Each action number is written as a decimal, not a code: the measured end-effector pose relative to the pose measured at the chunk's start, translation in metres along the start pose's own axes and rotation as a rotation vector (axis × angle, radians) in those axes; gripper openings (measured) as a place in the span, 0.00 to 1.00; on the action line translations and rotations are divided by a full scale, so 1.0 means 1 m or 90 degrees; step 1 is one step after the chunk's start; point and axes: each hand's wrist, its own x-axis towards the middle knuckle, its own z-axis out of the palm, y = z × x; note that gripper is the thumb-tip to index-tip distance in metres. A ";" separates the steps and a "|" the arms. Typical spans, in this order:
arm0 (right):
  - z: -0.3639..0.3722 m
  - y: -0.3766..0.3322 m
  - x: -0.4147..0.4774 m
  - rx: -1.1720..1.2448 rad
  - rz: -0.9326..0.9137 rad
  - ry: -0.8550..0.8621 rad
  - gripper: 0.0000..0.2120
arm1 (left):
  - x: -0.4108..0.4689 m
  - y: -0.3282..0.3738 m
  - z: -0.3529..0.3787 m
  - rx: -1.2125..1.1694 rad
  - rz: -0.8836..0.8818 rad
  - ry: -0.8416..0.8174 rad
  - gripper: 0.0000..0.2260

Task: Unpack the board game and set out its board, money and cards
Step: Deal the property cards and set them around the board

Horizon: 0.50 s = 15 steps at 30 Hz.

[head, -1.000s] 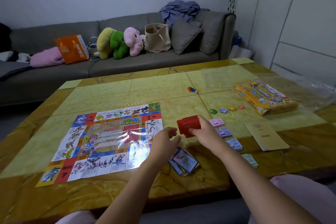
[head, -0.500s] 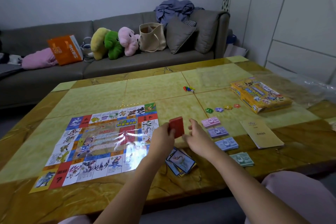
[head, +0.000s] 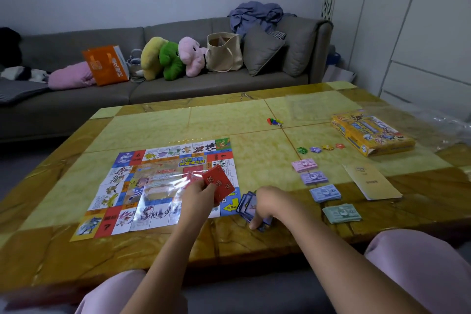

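Observation:
The colourful game board [head: 142, 186] lies flat on the table's left half. My left hand [head: 197, 195] holds a stack of red cards [head: 218, 183] over the board's right edge. My right hand [head: 267, 205] reaches down onto the loose pile of blue picture cards [head: 246, 205] beside the board, fingers curled round them. Four stacks of paper money lie in a row to the right: pink [head: 304, 164], purple [head: 314, 177], blue [head: 325, 193] and green [head: 342, 213].
The yellow game box [head: 372, 135] sits at the table's far right beside crumpled clear wrap [head: 448, 122]. A tan booklet [head: 372, 181], small coloured tokens [head: 321, 148] and game pieces [head: 274, 121] lie nearby. A grey sofa [head: 216, 86] stands behind the table.
The red cards passed from my right hand to my left, which moved them over the board. My right hand dropped down onto the blue picture cards.

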 end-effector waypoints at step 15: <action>0.004 0.039 -0.031 -0.048 -0.035 0.254 0.13 | -0.029 -0.012 0.002 0.254 0.170 -0.035 0.08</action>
